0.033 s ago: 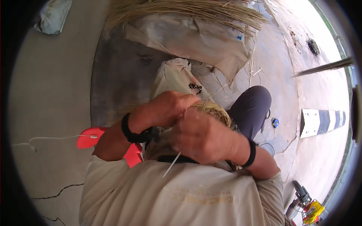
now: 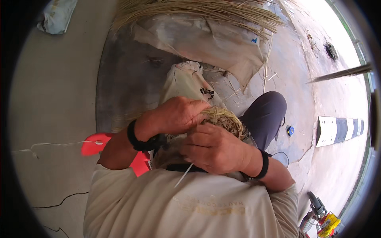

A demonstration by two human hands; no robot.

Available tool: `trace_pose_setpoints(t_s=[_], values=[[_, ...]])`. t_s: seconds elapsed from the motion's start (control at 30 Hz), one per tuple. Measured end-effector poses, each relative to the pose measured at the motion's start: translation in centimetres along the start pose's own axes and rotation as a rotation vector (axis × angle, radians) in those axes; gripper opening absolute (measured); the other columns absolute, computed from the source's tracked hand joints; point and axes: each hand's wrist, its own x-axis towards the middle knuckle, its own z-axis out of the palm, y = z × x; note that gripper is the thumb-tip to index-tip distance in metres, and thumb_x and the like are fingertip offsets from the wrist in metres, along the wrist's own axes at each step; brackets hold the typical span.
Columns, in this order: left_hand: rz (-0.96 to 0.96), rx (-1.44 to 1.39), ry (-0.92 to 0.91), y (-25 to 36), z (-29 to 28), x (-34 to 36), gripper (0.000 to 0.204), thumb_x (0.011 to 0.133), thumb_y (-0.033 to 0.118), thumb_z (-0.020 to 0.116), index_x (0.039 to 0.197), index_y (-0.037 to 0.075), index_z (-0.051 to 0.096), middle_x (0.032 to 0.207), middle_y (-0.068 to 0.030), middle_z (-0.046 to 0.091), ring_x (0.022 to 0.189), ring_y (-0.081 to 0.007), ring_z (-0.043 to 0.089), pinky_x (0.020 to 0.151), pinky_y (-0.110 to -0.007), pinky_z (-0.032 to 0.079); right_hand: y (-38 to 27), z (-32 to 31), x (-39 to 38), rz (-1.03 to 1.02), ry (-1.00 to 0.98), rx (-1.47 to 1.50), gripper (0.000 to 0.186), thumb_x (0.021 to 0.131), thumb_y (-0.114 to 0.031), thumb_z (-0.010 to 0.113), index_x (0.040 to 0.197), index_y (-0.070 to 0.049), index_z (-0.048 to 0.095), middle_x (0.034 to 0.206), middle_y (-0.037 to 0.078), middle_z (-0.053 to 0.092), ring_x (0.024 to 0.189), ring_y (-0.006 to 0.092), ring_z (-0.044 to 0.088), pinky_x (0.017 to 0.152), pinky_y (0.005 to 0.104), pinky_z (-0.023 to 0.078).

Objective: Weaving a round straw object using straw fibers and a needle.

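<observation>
**Straw coil held at the lap, both hands closed on it**

Straw-coloured woven coil (image 2: 222, 119): we hold it close against the body, above the lap, where both hands can brace it. Left hand (image 2: 178, 116): fingers curled over the coil's near-left edge, pressing it down. Right hand (image 2: 212, 148): closed on the coil from the near side, pinching a thin pale strand (image 2: 183, 175) that trails towards our shirt. Loose straw bundle (image 2: 198, 10): spread on a pale sheet (image 2: 214, 43), far side of the concrete floor (image 2: 51, 99), seemingly within reach as stock. Red stool (image 2: 95, 146): under us, left.
</observation>
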Motion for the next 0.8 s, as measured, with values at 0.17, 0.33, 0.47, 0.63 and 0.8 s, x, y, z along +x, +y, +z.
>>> trace_pose_setpoints(t_s=[0.17,0.33,0.47,0.63,0.8], values=[[-0.123,-0.097,-0.053,-0.8,-0.3,-0.1,0.028,0.098,0.019,0.066,0.120,0.000,0.065,0.095,-0.0244,0.073,0.088,-0.0460,0.070,0.075,-0.052,0.056,0.6,1.9,-1.7,0.171,0.160,0.199,0.020,0.090,-0.005,0.075,0.110,0.000,0.074,0.123,0.016,0.070,0.117,0.0373,0.066,0.100,0.0457,0.055],[-0.087,-0.238,-0.055,-0.5,-1.0,0.0,0.027,0.098,0.021,0.068,0.114,0.000,0.068,0.094,-0.0251,0.073,0.087,-0.0447,0.071,0.075,-0.050,0.056,0.2,0.6,-0.2,0.241,0.052,0.262,0.023,0.093,-0.006,0.074,0.114,0.002,0.073,0.128,0.017,0.069,0.122,0.0391,0.065,0.102,0.0452,0.055],[-0.246,-0.065,-0.025,-0.8,0.0,0.0,0.024,0.096,0.023,0.071,0.098,-0.001,0.066,0.084,-0.0249,0.070,0.083,-0.0457,0.070,0.071,-0.050,0.055,-1.2,-2.2,-3.2,0.270,0.066,0.072,0.025,0.091,-0.005,0.073,0.114,0.004,0.072,0.129,0.020,0.068,0.121,0.0373,0.066,0.101,0.0448,0.055],[-0.291,0.064,0.177,-3.1,-1.0,-1.2,0.026,0.096,0.022,0.071,0.089,0.000,0.060,0.080,-0.0249,0.067,0.081,-0.0478,0.068,0.067,-0.052,0.053,-4.7,-11.4,-16.0,1.136,0.487,-0.027,0.032,0.087,0.002,0.052,0.113,0.004,0.071,0.116,0.009,0.070,0.092,0.0128,0.063,0.075,0.0247,0.049],[-0.420,0.285,0.459,-6.5,-5.7,-3.2,0.024,0.097,0.022,0.069,0.092,0.000,0.062,0.084,-0.0273,0.068,0.082,-0.0501,0.067,0.067,-0.054,0.053,-10.0,-19.7,-32.1,1.587,0.715,-0.639,0.037,0.108,-0.034,0.055,0.112,0.002,0.067,0.089,0.008,0.062,0.081,0.0197,0.058,0.072,0.0352,0.047]])
